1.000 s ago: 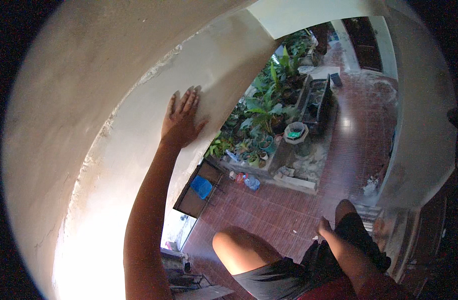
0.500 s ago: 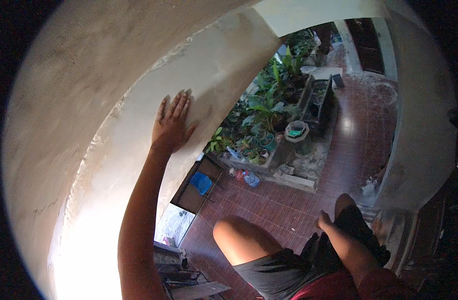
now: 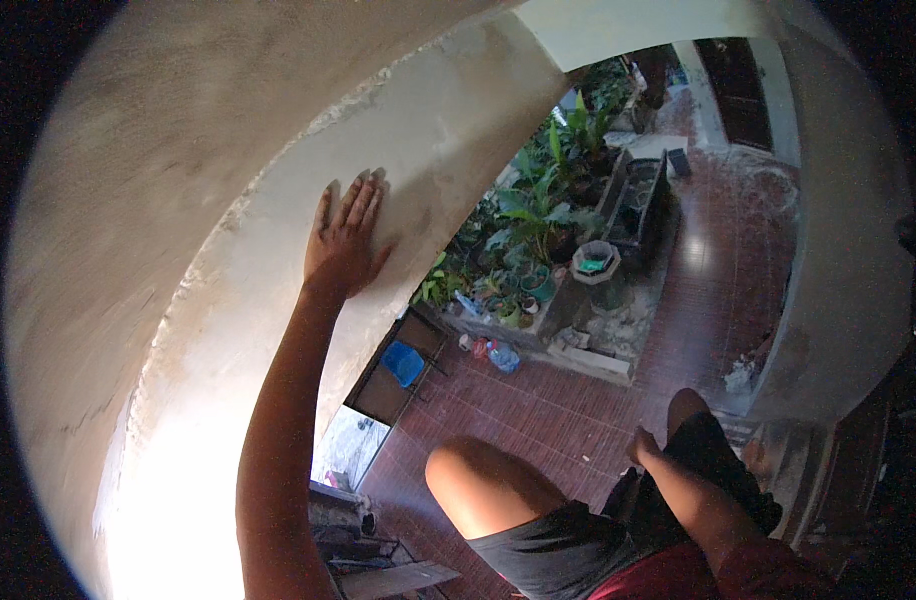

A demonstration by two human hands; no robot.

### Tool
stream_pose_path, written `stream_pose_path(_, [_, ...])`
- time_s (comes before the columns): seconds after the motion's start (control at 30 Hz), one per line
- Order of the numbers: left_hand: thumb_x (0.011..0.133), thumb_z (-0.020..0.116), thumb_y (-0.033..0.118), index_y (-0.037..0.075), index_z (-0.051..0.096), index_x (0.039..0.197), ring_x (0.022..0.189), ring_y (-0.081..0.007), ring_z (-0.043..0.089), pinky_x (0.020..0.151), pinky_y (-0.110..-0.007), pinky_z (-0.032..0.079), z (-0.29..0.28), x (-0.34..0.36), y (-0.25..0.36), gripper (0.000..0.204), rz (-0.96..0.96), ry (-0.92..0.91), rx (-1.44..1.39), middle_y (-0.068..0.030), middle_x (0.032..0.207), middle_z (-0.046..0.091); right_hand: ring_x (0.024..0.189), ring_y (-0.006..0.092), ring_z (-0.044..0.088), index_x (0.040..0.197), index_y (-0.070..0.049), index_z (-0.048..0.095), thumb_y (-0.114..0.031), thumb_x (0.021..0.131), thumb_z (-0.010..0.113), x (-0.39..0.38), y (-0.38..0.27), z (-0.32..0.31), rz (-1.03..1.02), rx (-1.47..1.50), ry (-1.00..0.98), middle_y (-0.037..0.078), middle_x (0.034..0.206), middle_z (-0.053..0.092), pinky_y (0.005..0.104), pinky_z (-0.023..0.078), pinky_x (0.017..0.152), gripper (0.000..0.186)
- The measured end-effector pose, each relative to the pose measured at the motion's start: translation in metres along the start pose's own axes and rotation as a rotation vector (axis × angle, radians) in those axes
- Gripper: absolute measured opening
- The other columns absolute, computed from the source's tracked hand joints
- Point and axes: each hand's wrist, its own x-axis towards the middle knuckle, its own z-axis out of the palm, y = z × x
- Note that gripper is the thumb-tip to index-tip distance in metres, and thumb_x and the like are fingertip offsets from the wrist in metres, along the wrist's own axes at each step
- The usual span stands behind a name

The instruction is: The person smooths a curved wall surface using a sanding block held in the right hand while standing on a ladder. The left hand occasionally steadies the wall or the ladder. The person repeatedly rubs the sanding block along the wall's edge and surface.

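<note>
With fingers spread, my left hand (image 3: 343, 240) lies open against the pale plastered wall (image 3: 438, 110), a little short of its edge and beside a rough, cracked seam (image 3: 243, 200). Down at the lower right, my right hand (image 3: 645, 448) is closed, between my bare knees (image 3: 488, 480), over my dark shorts (image 3: 548, 550); whether it holds anything is too small to make out.
Far below are a reddish tiled floor (image 3: 518, 410), potted plants (image 3: 538, 210), a dark trough (image 3: 638, 200), an octagonal pedestal (image 3: 595, 262), a blue chair (image 3: 402, 362), plastic containers (image 3: 503, 355) and a dark doorway (image 3: 728, 90). Boards (image 3: 398, 580) lie at the bottom.
My left hand has slid left along the wall since a second ago, dipping and then rising slightly. My right hand has shifted very slightly left, still closed.
</note>
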Motion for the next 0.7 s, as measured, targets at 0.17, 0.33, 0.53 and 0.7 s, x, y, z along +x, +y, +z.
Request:
stream_pose_path(0.17, [0.086,0.038,0.049,0.008,0.019,0.138,0.134,-0.0168,0.013,0.109,-0.042,0.006,0.005,0.02,0.002,0.069,-0.016,-0.016,0.015,-0.003,0.146,0.014,0.097,0.0279,0.055,0.095,-0.007,0.064,-0.015,0.083,0.041,0.0,-0.003,-0.011,-0.21,-0.514,-0.134,0.009,0.101,0.062,0.0371,0.041,0.08,0.027])
stream_pose_path(0.33, [0.086,0.039,0.05,0.008,0.022,0.137,0.134,-0.0173,0.016,0.109,-0.042,0.008,0.009,0.034,0.0,0.069,0.006,0.014,0.036,-0.004,0.145,0.018,0.104,0.0303,0.052,0.107,-0.005,0.059,-0.012,0.081,0.043,0.002,-0.005,-0.013,-0.205,-0.293,-0.127,0.01,0.117,0.055,0.0405,0.039,0.088,0.031])
stream_pose_path(0.53, [0.085,0.04,0.049,0.007,0.023,0.137,0.133,-0.0177,0.017,0.108,-0.043,0.008,0.016,0.047,-0.001,0.069,-0.003,0.051,0.067,-0.0055,0.144,0.02,0.11,0.0323,0.047,0.117,-0.003,0.049,-0.012,0.079,0.045,-0.005,-0.009,-0.034,-0.012,-0.321,-0.282,0.016,0.121,0.05,0.038,0.039,0.093,0.04])
stream_pose_path(0.7, [0.085,0.041,0.048,0.007,0.024,0.137,0.133,-0.0181,0.019,0.109,-0.043,0.009,0.021,0.057,-0.001,0.068,0.009,0.089,0.053,-0.0066,0.144,0.021,0.113,0.0357,0.044,0.122,-0.003,0.043,-0.013,0.073,0.052,-0.031,-0.049,-0.096,0.12,0.203,-0.121,0.021,0.122,0.047,0.0396,0.037,0.095,0.051])
